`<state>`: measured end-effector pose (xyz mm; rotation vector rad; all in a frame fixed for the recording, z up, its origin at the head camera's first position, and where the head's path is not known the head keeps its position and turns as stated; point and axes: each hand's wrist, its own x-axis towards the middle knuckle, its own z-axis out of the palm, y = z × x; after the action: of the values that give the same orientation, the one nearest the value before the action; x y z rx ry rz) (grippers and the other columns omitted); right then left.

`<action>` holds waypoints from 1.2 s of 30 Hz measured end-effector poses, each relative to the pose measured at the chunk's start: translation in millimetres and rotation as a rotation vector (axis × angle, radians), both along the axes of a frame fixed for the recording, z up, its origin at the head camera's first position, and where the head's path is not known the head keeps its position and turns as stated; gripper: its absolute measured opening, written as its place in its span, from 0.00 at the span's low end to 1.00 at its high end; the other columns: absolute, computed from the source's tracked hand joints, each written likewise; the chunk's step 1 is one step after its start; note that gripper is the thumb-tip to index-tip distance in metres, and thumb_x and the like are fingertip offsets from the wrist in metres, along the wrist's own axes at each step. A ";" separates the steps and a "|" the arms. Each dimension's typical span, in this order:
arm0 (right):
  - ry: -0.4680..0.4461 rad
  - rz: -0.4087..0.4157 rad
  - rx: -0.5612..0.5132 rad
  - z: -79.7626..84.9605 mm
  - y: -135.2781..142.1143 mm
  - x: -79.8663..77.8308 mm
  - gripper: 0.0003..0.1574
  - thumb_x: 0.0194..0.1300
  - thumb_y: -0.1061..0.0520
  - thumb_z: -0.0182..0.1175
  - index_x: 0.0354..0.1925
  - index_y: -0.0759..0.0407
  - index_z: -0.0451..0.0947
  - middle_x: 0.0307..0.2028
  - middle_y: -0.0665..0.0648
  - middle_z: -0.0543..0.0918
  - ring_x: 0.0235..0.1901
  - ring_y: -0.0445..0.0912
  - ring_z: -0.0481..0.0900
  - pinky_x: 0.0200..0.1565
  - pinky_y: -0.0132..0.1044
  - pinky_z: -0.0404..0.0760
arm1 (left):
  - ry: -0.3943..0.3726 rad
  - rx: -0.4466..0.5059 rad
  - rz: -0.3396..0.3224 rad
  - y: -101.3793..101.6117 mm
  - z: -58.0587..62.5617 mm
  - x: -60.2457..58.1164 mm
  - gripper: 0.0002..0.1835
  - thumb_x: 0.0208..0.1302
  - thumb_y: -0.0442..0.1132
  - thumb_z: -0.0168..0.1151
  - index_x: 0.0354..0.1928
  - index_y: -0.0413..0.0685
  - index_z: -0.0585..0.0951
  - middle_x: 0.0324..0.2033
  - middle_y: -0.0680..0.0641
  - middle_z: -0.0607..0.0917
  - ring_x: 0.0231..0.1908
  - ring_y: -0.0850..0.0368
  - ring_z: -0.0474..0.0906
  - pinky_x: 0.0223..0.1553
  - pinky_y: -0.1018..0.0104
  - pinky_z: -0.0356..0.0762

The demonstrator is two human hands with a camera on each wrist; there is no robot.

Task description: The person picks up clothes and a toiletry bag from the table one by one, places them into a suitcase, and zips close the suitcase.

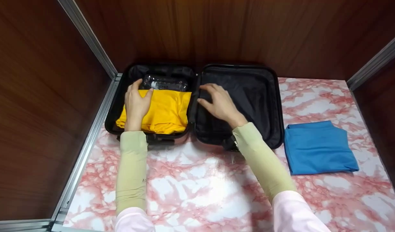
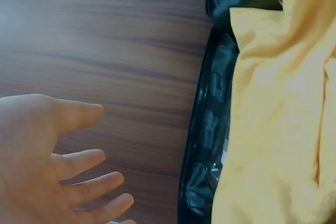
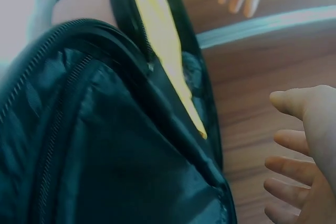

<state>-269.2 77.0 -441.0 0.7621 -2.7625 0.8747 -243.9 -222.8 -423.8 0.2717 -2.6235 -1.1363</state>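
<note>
Yellow cloth [image 1: 167, 108] lies folded in one half of the open black suitcase [image 1: 254, 100], and above its left part my left grip [image 1: 137, 101] is wide, with loose fingers holding nothing. My right grip [image 1: 220, 101] is also wide and without load, near the hinge side of the other half. I judge this cloth light, soft and likely to lose its folds, so it is best supported from both side edges; beyond it sits a clear plastic item [image 1: 171, 83], and outside, on the surface [image 1: 191, 193], a folded blue cloth [image 1: 320, 148].
</note>
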 end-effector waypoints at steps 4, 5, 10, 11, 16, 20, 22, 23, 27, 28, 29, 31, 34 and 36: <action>0.019 -0.033 -0.029 5.9 13.6 -0.8 0.35 0.72 0.41 0.61 0.69 0.57 0.73 0.66 0.57 0.74 0.67 0.54 0.68 0.66 0.53 0.64 | 0.029 -0.005 -0.005 7.2 4.3 1.0 0.32 0.73 0.49 0.62 0.74 0.46 0.69 0.71 0.40 0.69 0.68 0.40 0.64 0.69 0.50 0.60; 0.021 -0.040 -0.034 7.2 17.3 -0.5 0.36 0.72 0.41 0.61 0.69 0.57 0.73 0.66 0.58 0.74 0.67 0.54 0.67 0.67 0.53 0.63 | 0.035 -0.006 -0.011 9.1 5.3 1.5 0.33 0.73 0.49 0.62 0.74 0.46 0.69 0.71 0.40 0.68 0.69 0.40 0.64 0.69 0.49 0.60; 0.009 -0.085 -0.036 10.9 37.6 0.3 0.42 0.72 0.34 0.58 0.74 0.55 0.68 0.71 0.60 0.68 0.71 0.55 0.62 0.70 0.53 0.58 | 0.044 -0.015 -0.056 18.9 10.2 2.8 0.36 0.72 0.51 0.63 0.76 0.46 0.66 0.74 0.39 0.63 0.72 0.40 0.58 0.72 0.49 0.53; 0.001 -0.096 -0.036 11.7 41.7 1.0 0.43 0.72 0.33 0.57 0.75 0.55 0.67 0.73 0.60 0.66 0.72 0.55 0.60 0.71 0.53 0.56 | 0.046 -0.021 -0.064 20.7 10.9 2.6 0.37 0.72 0.52 0.63 0.77 0.46 0.65 0.75 0.39 0.62 0.73 0.40 0.56 0.73 0.49 0.51; -0.049 -0.150 -0.049 12.2 60.9 3.1 0.49 0.71 0.29 0.55 0.77 0.54 0.62 0.77 0.58 0.57 0.76 0.55 0.50 0.73 0.55 0.49 | 0.040 -0.057 -0.089 32.1 9.8 0.5 0.39 0.72 0.53 0.62 0.78 0.47 0.62 0.77 0.38 0.57 0.76 0.40 0.50 0.73 0.44 0.45; -0.072 -0.179 -0.064 9.5 73.7 3.2 0.51 0.71 0.28 0.55 0.78 0.54 0.60 0.79 0.58 0.53 0.78 0.52 0.44 0.73 0.57 0.46 | 0.041 -0.075 -0.102 45.5 6.1 -1.8 0.40 0.72 0.53 0.62 0.79 0.48 0.61 0.77 0.38 0.56 0.76 0.39 0.49 0.74 0.44 0.44; -0.069 -0.192 -0.068 8.0 79.4 3.2 0.51 0.71 0.29 0.55 0.78 0.54 0.60 0.79 0.59 0.53 0.78 0.52 0.44 0.73 0.57 0.46 | 0.053 -0.073 -0.117 53.1 4.9 -2.9 0.39 0.72 0.53 0.63 0.78 0.47 0.61 0.77 0.37 0.57 0.75 0.39 0.51 0.74 0.46 0.45; -0.066 -0.199 -0.068 7.1 82.2 3.2 0.51 0.71 0.29 0.56 0.78 0.55 0.60 0.79 0.60 0.53 0.78 0.52 0.44 0.73 0.57 0.46 | 0.061 -0.069 -0.125 57.0 4.5 -3.5 0.39 0.72 0.52 0.63 0.78 0.46 0.62 0.76 0.37 0.58 0.75 0.39 0.52 0.74 0.47 0.46; -0.058 -0.226 -0.068 5.8 93.1 4.8 0.50 0.71 0.30 0.57 0.78 0.55 0.61 0.78 0.61 0.55 0.77 0.54 0.46 0.73 0.56 0.47 | 0.080 -0.045 -0.145 72.1 3.9 -5.2 0.38 0.71 0.51 0.64 0.77 0.46 0.63 0.76 0.38 0.60 0.74 0.40 0.56 0.73 0.48 0.50; -0.056 -0.231 -0.070 5.5 95.7 5.1 0.50 0.71 0.31 0.57 0.78 0.56 0.61 0.78 0.61 0.55 0.77 0.55 0.47 0.73 0.56 0.47 | 0.085 -0.039 -0.148 75.8 4.2 -5.8 0.38 0.71 0.50 0.64 0.77 0.46 0.64 0.75 0.38 0.61 0.73 0.40 0.57 0.73 0.48 0.51; -0.054 -0.235 -0.071 5.4 98.4 5.3 0.49 0.71 0.31 0.57 0.78 0.56 0.61 0.78 0.61 0.56 0.77 0.55 0.47 0.73 0.56 0.47 | 0.087 -0.035 -0.151 79.5 4.4 -6.4 0.38 0.71 0.50 0.64 0.77 0.46 0.64 0.75 0.39 0.61 0.73 0.41 0.58 0.72 0.49 0.52; -0.049 -0.242 -0.076 5.6 103.7 5.9 0.49 0.71 0.32 0.58 0.77 0.56 0.61 0.77 0.62 0.57 0.77 0.57 0.48 0.73 0.57 0.47 | 0.095 -0.024 -0.161 87.1 5.3 -8.0 0.37 0.70 0.50 0.65 0.76 0.46 0.65 0.75 0.39 0.63 0.72 0.41 0.59 0.72 0.49 0.52; -0.041 -0.255 -0.077 7.0 112.2 7.2 0.48 0.71 0.33 0.58 0.77 0.56 0.61 0.77 0.63 0.58 0.76 0.58 0.49 0.72 0.58 0.48 | 0.108 -0.016 -0.188 99.6 7.2 -11.1 0.36 0.70 0.50 0.65 0.76 0.46 0.67 0.74 0.39 0.64 0.72 0.41 0.61 0.72 0.51 0.54; -0.030 -0.260 -0.076 8.1 118.0 8.0 0.47 0.71 0.34 0.59 0.77 0.57 0.62 0.76 0.64 0.59 0.76 0.58 0.49 0.72 0.58 0.49 | 0.113 -0.017 -0.207 107.7 9.2 -12.7 0.36 0.70 0.50 0.65 0.75 0.46 0.67 0.73 0.39 0.65 0.71 0.42 0.62 0.71 0.53 0.55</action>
<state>-261.2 195.0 -432.9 0.3689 -2.7523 0.9358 -256.5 -115.1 -414.5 -0.0686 -2.6056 -1.1553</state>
